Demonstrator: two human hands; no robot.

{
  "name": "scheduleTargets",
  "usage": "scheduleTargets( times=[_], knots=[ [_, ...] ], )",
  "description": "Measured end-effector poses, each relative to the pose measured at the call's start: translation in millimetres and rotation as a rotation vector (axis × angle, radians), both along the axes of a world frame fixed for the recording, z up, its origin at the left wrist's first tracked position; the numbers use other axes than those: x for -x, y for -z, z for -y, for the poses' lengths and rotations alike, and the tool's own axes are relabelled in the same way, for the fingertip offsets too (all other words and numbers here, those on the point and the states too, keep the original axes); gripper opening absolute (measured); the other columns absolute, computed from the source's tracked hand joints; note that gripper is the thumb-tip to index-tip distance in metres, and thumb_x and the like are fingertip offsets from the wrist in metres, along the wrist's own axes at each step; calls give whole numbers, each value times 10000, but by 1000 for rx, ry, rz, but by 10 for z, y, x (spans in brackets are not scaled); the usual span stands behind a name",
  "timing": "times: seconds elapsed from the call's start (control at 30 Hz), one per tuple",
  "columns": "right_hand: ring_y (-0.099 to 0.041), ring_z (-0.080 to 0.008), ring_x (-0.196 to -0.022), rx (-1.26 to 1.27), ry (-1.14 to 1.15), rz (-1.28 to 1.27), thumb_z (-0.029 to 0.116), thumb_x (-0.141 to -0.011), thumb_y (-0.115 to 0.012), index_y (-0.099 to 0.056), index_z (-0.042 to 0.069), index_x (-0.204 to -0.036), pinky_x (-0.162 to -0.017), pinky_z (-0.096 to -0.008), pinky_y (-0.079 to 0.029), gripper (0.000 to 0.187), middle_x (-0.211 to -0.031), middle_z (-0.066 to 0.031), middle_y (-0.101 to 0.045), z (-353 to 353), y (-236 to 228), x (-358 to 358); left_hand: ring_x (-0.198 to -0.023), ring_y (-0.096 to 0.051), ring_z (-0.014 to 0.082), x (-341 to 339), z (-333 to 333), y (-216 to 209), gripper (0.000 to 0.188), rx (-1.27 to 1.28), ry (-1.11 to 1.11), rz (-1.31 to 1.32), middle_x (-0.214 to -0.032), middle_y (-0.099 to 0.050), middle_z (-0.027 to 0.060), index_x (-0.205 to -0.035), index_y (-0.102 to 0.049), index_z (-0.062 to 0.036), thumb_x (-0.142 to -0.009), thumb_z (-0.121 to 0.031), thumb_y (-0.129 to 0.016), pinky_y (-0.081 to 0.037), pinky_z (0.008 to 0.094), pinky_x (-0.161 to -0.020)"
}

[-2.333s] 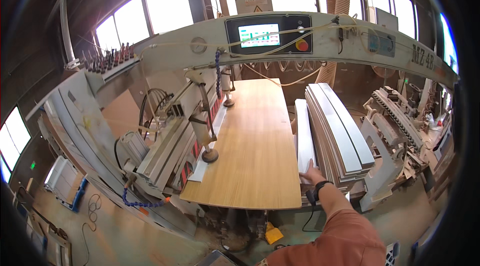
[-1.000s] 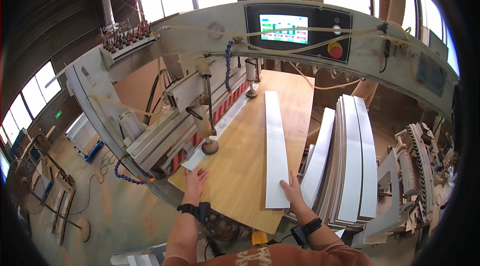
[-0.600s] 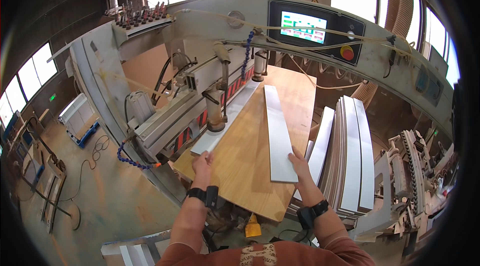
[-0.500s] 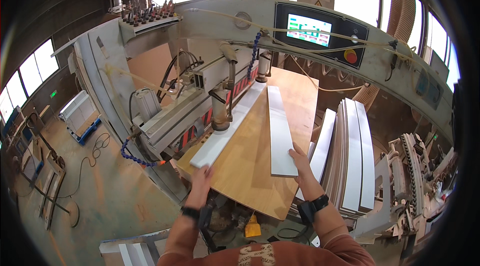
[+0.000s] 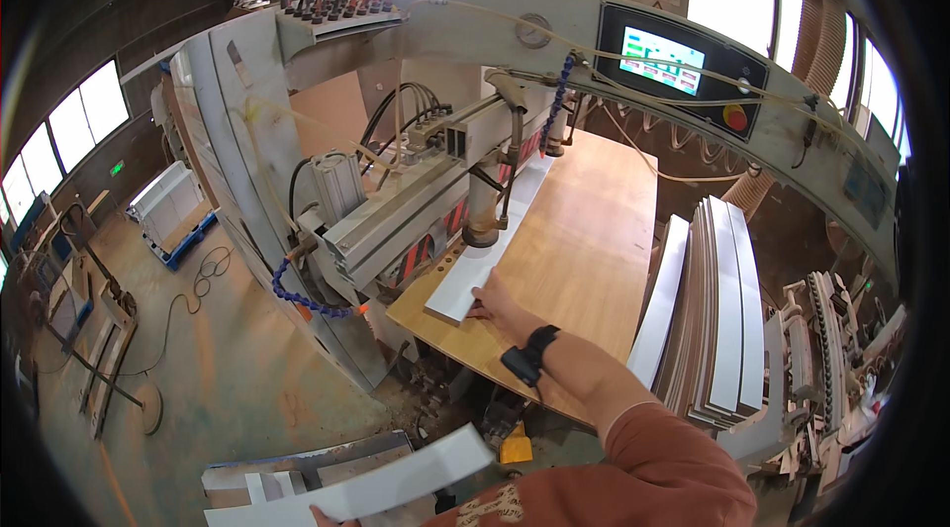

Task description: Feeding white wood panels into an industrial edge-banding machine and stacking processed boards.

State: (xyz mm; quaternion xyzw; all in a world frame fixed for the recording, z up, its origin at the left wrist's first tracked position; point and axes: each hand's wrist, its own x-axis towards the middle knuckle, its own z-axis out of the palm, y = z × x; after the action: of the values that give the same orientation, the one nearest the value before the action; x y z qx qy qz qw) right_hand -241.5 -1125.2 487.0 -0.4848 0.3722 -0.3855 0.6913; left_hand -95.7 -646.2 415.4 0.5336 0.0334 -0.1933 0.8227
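A long white board (image 5: 510, 255) lies on the wooden machine table (image 5: 584, 260), running under the pressing cylinders (image 5: 482, 222). My right hand (image 5: 500, 297) is at the board's near end, closed on its right edge. At the lower left, my left hand (image 5: 332, 519) holds a second white board (image 5: 406, 479) from below. Only a few of its fingers show at the picture's lower edge. This second board is tilted above a low stack of pale boards (image 5: 277, 487).
A stack of white boards (image 5: 727, 309) stands right of the table. Overhead runs the machine's beam with a control panel (image 5: 683, 67). A yellow foot pedal (image 5: 516, 445) sits on the floor. Farther left are a blue pallet (image 5: 183, 240) with white pieces and a cable (image 5: 193, 294).
The right hand has brought its board leftward under the cylinders. The left hand has carried the other board off the table, down to the lower left. The view has shifted slightly left.
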Motion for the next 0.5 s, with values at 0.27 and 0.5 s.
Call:
scheduleTargets(
  times=[0.27, 0.5],
  knots=[
    [-418, -145, -357, -139, 3, -278, 61, -785, -444, -102, 105, -1204, -304, -263, -351, 543, -526, -76, -436, 112, -94, -491, -1043, -404, 181, -42, -590, 927, 325, -112, -53, -328, -1060, -478, 126, -1066, -402, 19, -837, -210, -398, -348, 296, -853],
    [-266, -94, -286, -164, 108, -37, 110, -828, -399, -289, 130, -876, -252, -233, -200, 122, -452, -25, -341, 620, -17, -361, -1057, -396, 193, -92, -1141, 1643, 332, -114, -144, -527, -1083, -465, 135, -1080, -393, 26, -842, -206, -389, -341, 305, -869]
  ],
)
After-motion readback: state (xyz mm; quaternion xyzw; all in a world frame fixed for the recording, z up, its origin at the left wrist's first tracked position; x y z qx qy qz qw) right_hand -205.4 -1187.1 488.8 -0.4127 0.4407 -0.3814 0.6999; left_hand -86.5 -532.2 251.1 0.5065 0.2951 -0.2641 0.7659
